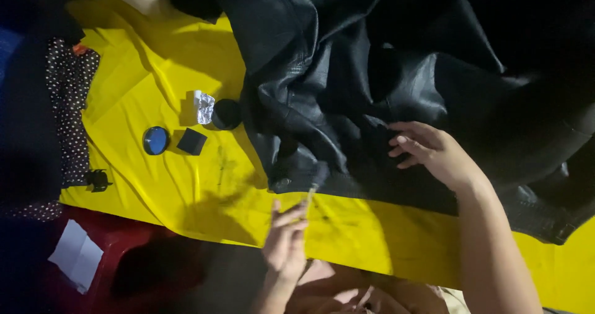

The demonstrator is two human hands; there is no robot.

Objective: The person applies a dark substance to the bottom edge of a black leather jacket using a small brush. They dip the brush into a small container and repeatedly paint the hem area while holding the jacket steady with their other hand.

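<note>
Black leather jacket fills the upper right of the frame; your right hand lies flat on it, fingers spread. Your left hand pinches a thin brush at its hem, over the yellow cloth.

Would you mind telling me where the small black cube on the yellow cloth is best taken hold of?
Probably across two opposite flat side faces of the black cube, coming straight down from above. It sits free on the yellow cloth, with a gap to the round blue tin beside it, so fingers fit either side.
</note>
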